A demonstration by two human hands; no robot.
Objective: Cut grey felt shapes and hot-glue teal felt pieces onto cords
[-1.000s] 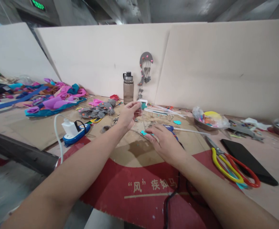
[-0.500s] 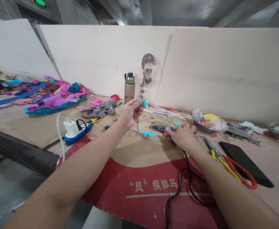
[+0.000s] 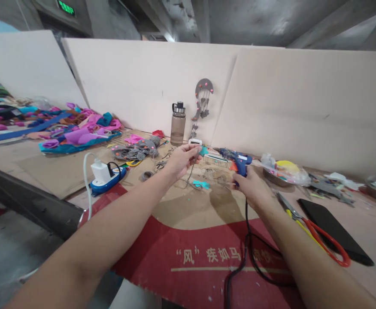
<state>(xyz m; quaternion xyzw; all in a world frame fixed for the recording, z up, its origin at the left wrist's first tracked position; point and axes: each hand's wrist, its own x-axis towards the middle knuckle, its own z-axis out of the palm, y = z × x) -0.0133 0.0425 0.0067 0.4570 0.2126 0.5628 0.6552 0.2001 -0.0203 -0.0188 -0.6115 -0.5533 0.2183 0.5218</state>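
Note:
Between the fingertips of my left hand (image 3: 185,161) is a teal felt cutout (image 3: 204,150), with a grey string (image 3: 190,174) hanging below it toward the cardboard. My right hand (image 3: 250,182) is wrapped round the handle of a blue hot glue gun (image 3: 242,162), raised off the table with its nozzle pointing left toward the felt piece. The gun and the felt are apart. A black cord (image 3: 246,214) runs down from the gun. Another teal felt cutout (image 3: 201,184) lies on the cardboard below my hands.
A water bottle (image 3: 178,124) and a grey moon-shaped hanging ornament (image 3: 204,92) are at the back. Scissors (image 3: 313,231) and a black phone-like slab (image 3: 334,231) lie right, near a bowl of scraps (image 3: 280,174). A blue power strip (image 3: 108,182) sits left, before felt scraps (image 3: 81,133).
My right hand has lifted the glue gun off the cardboard into an upright grip. My left hand still holds the felt cutout, and the view has shifted slightly.

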